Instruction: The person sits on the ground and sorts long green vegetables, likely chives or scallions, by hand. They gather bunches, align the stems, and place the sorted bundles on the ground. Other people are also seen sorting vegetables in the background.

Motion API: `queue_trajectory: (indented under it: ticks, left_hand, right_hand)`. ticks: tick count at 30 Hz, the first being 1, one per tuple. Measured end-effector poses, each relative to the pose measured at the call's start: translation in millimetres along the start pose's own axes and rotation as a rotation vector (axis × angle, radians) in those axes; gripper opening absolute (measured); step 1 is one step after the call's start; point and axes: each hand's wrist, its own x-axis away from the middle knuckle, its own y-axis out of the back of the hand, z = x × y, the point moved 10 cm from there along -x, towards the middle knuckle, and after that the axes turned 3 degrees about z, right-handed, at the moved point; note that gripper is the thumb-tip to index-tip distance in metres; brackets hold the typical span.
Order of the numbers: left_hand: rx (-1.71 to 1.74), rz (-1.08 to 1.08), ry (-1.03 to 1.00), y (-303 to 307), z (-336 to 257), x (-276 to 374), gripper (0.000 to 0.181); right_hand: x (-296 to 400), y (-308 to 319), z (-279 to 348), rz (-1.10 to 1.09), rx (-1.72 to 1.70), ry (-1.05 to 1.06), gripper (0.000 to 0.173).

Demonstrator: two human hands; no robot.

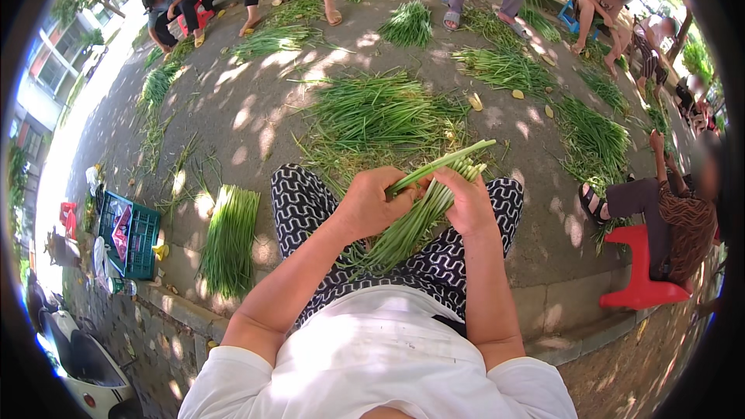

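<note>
Over my lap, my right hand (470, 201) is closed around a bunch of long green garlic chives (410, 235). Their pale ends point up and away from me, and the green leaves trail down across my patterned trousers (300, 203). Between the fingers of my left hand (377, 203) is a thicker green stalk (445, 163), which crosses over the bunch near its pale ends. The left fingertips are partly hidden behind the stalks. Beyond my knees, a large loose heap of chives (372, 109) lies on the ground with dry trimmings along its near side.
To my left lies a neatly aligned chive bundle (230, 238), with a green plastic crate (129, 235) farther out. A person on a red plastic stool (637, 270) sits at my right. Several seated people and more chive piles (407, 23) ring the pavement. A stone kerb (186, 311) runs beneath me.
</note>
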Motion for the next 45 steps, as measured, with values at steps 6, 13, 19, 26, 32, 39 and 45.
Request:
queue_trajectory:
  ticks: [6, 13, 19, 26, 32, 39, 45]
  left_hand:
    - [0.124, 0.010, 0.183, 2, 36, 0, 0.012]
    - [0.545, 0.192, 0.299, -20, 44, 9, 0.034]
    - [0.553, 0.250, 0.288, -25, 44, 14, 0.037]
    - [0.545, 0.280, 0.276, -29, 46, 16, 0.036]
    - [0.540, 0.346, 0.298, -36, 45, 21, 0.035]
    - [0.461, 0.415, 0.320, -43, 46, 23, 0.033]
    - [0.471, 0.480, 0.303, -48, 43, 26, 0.033]
  right_hand:
    - [-2, -3, 2, 0.039, 0.052, -0.012, 0.026]
    - [-2, 0, 13, 0.013, -0.038, 0.074, 0.023]
    - [0, 3, 15, -0.030, -0.090, 0.082, 0.023]
    - [-1, 6, 16, -0.025, -0.115, 0.096, 0.021]
    - [0, 6, 20, -0.040, -0.128, 0.109, 0.021]
    - [1, 1, 22, 0.053, -0.186, 0.120, 0.025]
    - [1, 3, 23, 0.100, -0.129, 0.135, 0.023]
